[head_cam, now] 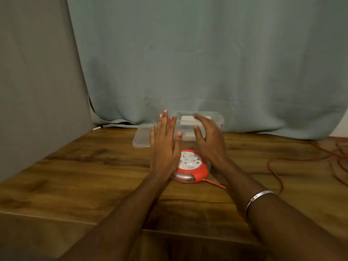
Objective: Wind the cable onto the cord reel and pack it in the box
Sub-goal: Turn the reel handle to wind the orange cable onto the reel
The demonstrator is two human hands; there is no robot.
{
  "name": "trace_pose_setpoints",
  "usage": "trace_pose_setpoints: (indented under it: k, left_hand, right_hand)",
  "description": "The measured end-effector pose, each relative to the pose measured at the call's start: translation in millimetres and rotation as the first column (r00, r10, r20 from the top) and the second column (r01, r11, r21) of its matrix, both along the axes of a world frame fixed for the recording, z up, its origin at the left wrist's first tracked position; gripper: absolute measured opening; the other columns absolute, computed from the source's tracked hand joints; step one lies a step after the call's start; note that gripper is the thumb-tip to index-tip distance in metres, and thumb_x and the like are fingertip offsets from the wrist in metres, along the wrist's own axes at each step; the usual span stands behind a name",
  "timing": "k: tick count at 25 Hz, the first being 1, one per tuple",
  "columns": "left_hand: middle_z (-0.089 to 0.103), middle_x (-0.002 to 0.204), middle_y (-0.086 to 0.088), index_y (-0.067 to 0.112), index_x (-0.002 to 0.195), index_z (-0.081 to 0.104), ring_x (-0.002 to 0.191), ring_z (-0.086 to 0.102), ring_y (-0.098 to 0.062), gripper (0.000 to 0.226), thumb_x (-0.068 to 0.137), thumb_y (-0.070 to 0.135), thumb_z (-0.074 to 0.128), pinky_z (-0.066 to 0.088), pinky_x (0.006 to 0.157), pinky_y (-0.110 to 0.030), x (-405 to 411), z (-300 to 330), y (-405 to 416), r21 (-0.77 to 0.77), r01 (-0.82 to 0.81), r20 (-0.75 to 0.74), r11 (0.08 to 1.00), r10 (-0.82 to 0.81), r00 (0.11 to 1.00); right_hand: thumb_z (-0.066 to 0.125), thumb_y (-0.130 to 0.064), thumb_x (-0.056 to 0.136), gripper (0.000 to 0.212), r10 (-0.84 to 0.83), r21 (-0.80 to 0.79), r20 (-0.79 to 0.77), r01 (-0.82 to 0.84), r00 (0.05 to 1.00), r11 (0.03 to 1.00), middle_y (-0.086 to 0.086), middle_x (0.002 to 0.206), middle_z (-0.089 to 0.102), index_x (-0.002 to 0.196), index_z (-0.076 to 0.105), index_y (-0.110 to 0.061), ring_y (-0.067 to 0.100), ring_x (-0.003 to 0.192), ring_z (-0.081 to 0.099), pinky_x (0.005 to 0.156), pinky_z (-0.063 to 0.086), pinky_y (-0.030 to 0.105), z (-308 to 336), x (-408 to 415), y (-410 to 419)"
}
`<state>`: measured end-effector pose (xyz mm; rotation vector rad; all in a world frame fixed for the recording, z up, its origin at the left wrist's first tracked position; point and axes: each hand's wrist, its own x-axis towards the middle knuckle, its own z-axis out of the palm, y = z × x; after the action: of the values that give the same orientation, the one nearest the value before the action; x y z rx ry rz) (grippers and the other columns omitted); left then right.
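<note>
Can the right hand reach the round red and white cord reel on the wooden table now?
Probably yes. The right hand hovers open just beyond the round red and white cord reel, holding nothing, and nothing lies between them.

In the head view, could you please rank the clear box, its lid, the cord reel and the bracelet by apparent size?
1. Clear box, though hands hide part of it.
2. Cord reel, near the box in size; it sits closer, so unsure.
3. Lid, partly hidden.
4. Bracelet.
</note>
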<state>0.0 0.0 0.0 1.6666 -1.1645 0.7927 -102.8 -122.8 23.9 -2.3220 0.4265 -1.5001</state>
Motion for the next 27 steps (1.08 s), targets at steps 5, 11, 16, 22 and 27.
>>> trace_pose_setpoints:
  k: [5, 11, 16, 22, 27]
  left_hand:
    - [0.04, 0.156, 0.003, 0.025, 0.139, 0.057, 0.14, 0.04, -0.016, 0.043, 0.103, 0.041, 0.041, 0.04, 0.11, -0.04, 10.3, -30.0, 11.6, 0.299, 0.078, -0.16, 0.951, -0.03, 0.987]
    - [0.062, 0.134, -0.005, 0.025, 0.134, 0.06, 0.119, 0.057, -0.024, 0.051, 0.101, 0.053, 0.034, 0.048, 0.097, -0.042, 16.9, -38.0, 14.1, 0.495, -0.062, -0.239, 0.867, 0.204, 0.949]
    - [0.065, 0.131, -0.005, 0.027, 0.137, 0.056, 0.117, 0.059, -0.025, 0.055, 0.099, 0.059, 0.031, 0.048, 0.098, -0.046, 18.1, -37.8, 9.3, 0.522, -0.025, -0.3, 0.853, 0.211, 0.93]
    - [0.069, 0.109, -0.007, 0.021, 0.114, 0.068, 0.097, 0.06, -0.022, 0.053, 0.103, 0.052, 0.026, 0.049, 0.088, -0.042, 16.8, -38.8, 9.4, 0.516, -0.015, -0.3, 0.856, 0.197, 0.933]
    - [0.065, 0.12, -0.009, 0.016, 0.122, 0.065, 0.105, 0.059, -0.023, 0.047, 0.106, 0.043, 0.03, 0.045, 0.093, -0.04, 14.4, -40.3, 6.6, 0.56, -0.031, -0.291, 0.828, 0.232, 0.928]
  right_hand:
    - [0.07, -0.02, 0.084, 0.036, 0.124, 0.032, -0.555, -0.127, 0.823, 0.991, -0.006, 0.111, 0.061, 0.118, 0.073, -0.03, 0.019, 0.109, 0.057, 0.096, 0.052, 0.046, -12.7, -7.6, -14.9]
    - [0.084, -0.039, 0.075, 0.041, 0.232, 0.108, -0.662, -0.216, 0.713, 0.97, -0.023, 0.095, 0.059, 0.114, 0.073, -0.034, -0.004, 0.098, 0.053, 0.085, 0.053, 0.029, -5.4, -24.5, -20.2]
    - [0.091, -0.039, 0.07, 0.028, 0.263, 0.168, -0.645, -0.202, 0.717, 0.965, -0.011, 0.087, 0.069, 0.085, 0.074, -0.022, 0.009, 0.084, 0.063, 0.067, 0.05, 0.031, -7.5, -16.9, -19.2]
    - [0.089, -0.051, 0.068, 0.042, 0.225, 0.209, -0.656, -0.112, 0.721, 0.971, -0.009, 0.058, 0.059, 0.061, 0.059, -0.021, 0.01, 0.061, 0.052, 0.061, 0.042, 0.036, -12.0, -15.7, -14.9]
    - [0.082, -0.061, 0.07, 0.052, 0.092, 0.12, -0.663, -0.016, 0.743, 0.993, -0.005, 0.051, 0.055, 0.054, 0.055, -0.02, 0.013, 0.056, 0.054, 0.058, 0.039, 0.035, -13.6, -7.0, -2.8]
